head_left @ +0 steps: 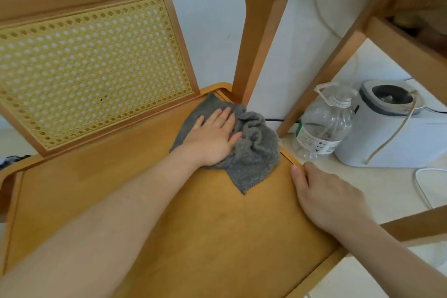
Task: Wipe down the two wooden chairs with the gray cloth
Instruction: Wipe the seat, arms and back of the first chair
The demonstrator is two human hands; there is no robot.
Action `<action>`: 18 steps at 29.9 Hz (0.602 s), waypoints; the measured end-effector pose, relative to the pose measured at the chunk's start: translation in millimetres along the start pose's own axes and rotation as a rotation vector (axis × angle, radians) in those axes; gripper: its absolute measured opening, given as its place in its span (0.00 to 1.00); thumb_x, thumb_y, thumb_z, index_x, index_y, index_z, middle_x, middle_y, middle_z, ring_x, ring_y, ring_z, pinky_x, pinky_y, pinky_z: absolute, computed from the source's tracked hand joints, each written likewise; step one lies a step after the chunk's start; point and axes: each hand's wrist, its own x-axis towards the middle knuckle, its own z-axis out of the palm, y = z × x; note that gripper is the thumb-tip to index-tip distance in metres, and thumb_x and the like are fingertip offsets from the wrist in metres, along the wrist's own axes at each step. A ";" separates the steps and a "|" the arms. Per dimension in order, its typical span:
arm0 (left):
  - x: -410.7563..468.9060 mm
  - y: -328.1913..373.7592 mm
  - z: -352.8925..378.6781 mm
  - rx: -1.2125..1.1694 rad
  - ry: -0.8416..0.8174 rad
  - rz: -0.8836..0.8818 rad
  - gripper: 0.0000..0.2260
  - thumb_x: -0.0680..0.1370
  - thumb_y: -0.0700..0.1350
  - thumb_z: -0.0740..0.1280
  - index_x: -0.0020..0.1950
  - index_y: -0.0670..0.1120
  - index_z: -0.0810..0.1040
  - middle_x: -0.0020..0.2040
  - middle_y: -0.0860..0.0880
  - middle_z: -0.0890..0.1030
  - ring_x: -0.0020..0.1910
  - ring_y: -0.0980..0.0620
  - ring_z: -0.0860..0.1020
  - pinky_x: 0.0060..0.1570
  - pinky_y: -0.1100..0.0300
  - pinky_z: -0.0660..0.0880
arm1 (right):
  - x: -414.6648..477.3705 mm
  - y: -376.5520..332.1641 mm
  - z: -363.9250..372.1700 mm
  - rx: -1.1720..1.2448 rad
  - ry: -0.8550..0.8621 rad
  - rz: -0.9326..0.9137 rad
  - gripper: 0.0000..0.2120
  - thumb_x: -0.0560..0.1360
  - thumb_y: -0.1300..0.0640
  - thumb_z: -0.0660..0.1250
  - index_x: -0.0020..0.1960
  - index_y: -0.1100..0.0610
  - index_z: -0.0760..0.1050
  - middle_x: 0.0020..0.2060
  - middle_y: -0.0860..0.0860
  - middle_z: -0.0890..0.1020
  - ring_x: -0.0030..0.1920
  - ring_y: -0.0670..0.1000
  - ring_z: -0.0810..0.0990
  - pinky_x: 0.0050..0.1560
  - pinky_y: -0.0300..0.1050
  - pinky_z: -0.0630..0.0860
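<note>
Wiping of the seat is judged to be the step in hand. The crumpled gray knitted cloth (254, 150) lies on the far right corner of the seat of the light wooden chair with a cane-mesh back (169, 225), just in front of the backrest. It is pressed down by the left hand (212, 138), whose fingers are laid straight and flat on it. The seat's right rim is gripped by the right hand (324, 196), thumb on top and fingers dropped over the side. For the next move, the cloth would need to be drawn across the seat toward the front under even pressure, with the chair kept steadied. A second wooden frame (399, 38), possibly the other chair, is seen at right.
</note>
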 end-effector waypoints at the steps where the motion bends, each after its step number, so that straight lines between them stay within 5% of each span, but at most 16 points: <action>1: -20.1 -5.1 4.6 0.020 -0.025 0.048 0.29 0.80 0.63 0.40 0.78 0.52 0.40 0.78 0.56 0.38 0.76 0.56 0.38 0.75 0.48 0.41 | -0.5 -0.4 -0.3 0.005 -0.011 0.003 0.21 0.79 0.36 0.39 0.46 0.46 0.65 0.40 0.48 0.77 0.44 0.53 0.77 0.46 0.51 0.73; 7: -63.7 -117.9 -3.6 0.002 -0.009 -0.309 0.29 0.80 0.62 0.41 0.79 0.53 0.42 0.79 0.56 0.42 0.77 0.57 0.43 0.75 0.50 0.44 | -2.1 -4.9 -1.0 -0.023 -0.007 0.031 0.23 0.77 0.35 0.38 0.46 0.47 0.65 0.41 0.49 0.78 0.43 0.54 0.76 0.44 0.50 0.70; 10: -52.6 -89.0 -1.3 -0.028 0.000 -0.360 0.28 0.82 0.60 0.41 0.79 0.50 0.42 0.79 0.53 0.40 0.77 0.54 0.41 0.74 0.46 0.43 | -4.4 -10.4 -3.4 -0.059 -0.014 0.056 0.23 0.77 0.35 0.38 0.44 0.48 0.65 0.41 0.49 0.78 0.42 0.54 0.76 0.42 0.50 0.70; 18: -25.6 76.4 13.1 0.026 -0.007 0.046 0.28 0.82 0.58 0.42 0.79 0.48 0.42 0.79 0.51 0.41 0.77 0.50 0.40 0.74 0.43 0.43 | -4.3 -6.6 2.1 0.004 0.128 0.015 0.17 0.82 0.46 0.46 0.56 0.52 0.70 0.51 0.55 0.80 0.52 0.59 0.78 0.44 0.49 0.68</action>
